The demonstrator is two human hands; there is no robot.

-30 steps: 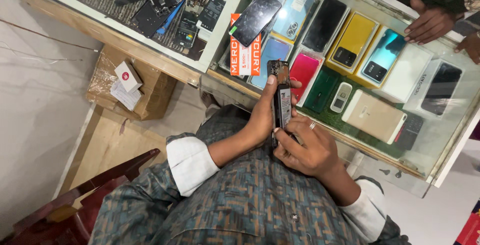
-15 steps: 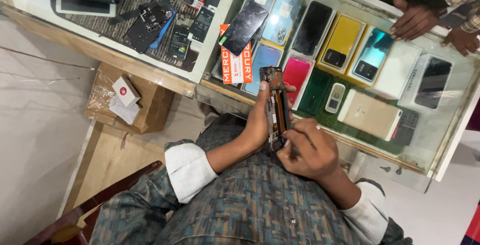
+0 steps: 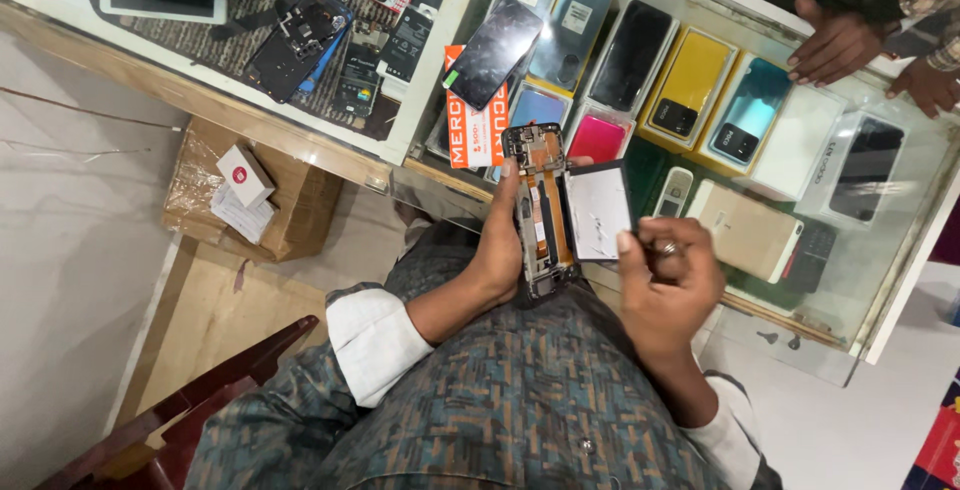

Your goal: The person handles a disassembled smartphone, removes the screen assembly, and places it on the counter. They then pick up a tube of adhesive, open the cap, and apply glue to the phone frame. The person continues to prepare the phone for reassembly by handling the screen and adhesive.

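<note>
My left hand [image 3: 497,250] grips an opened phone body [image 3: 543,212] upright in front of my chest, its inner boards and orange flex cables showing. My right hand [image 3: 668,288], with a ring on one finger, holds the detached panel [image 3: 598,212] by its lower right corner. The pale inner face of the panel is towards me, and its left edge lies beside the phone body. Both are held above the edge of the glass display counter [image 3: 905,240].
Under the counter glass lie several phones and phone boxes, a yellow one [image 3: 688,85] among them. Another person's hands [image 3: 835,45] rest on the far side. Loose phone parts [image 3: 300,40] sit at the upper left. A cardboard box [image 3: 262,200] and a wooden chair [image 3: 215,390] stand on the left.
The phone was held closed and edge-on between both hands. Now the panel has swung away to the right in my right hand, exposing the inside of the body.
</note>
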